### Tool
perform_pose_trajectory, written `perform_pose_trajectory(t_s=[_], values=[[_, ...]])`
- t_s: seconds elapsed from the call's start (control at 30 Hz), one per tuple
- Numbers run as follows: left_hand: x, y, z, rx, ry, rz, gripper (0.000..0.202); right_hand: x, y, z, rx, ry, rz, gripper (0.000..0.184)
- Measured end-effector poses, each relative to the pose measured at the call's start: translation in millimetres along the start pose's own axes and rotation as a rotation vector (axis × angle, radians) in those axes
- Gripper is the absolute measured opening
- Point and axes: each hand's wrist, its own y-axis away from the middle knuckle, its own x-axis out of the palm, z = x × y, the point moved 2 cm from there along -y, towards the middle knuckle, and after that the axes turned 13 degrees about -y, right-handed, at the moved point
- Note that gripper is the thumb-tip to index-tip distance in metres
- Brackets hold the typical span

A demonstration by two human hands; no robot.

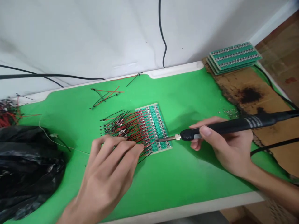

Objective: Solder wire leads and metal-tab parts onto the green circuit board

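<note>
A green circuit board (157,123) lies in the middle of the green mat (187,93), with several red and black wires (123,124) fanned out from its left side. My left hand (109,169) lies flat on those wires, fingers stretched out and pressing them down near the board's front edge. My right hand (221,144) is closed round a black soldering iron (233,126), held like a pen. The iron's metal tip touches the board's front right corner, close to my left fingertips.
A stack of similar green boards (234,57) sits at the back right on a scorched brown sheet (252,93). Loose wires (106,95) lie behind the board. A black plastic bag (25,168) fills the left. Cables run along the white wall.
</note>
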Motion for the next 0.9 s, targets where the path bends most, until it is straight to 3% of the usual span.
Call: perform_pose_trajectory(t_s=[0.23, 0.4, 0.63, 0.9], values=[[10.6, 3.1, -6.3, 0.03, -0.068, -0.041, 0.023, 0.3, 0.3, 1.1, 0.03, -0.006, -0.034, 0.019], [13.2, 3.1, -7.6, 0.035, -0.082, -0.051, 0.026, -1.6, 1.1, 1.8, 0.013, -0.008, -0.029, 0.006], [12.8, 2.8, -9.9, 0.047, -0.113, -0.058, 0.026, -0.1, 1.2, 2.7, -0.02, 0.007, -0.024, 0.019], [13.4, 2.6, -10.3, 0.048, -0.124, -0.074, 0.028, -1.7, 1.8, 2.4, -0.007, 0.021, -0.039, 0.009]])
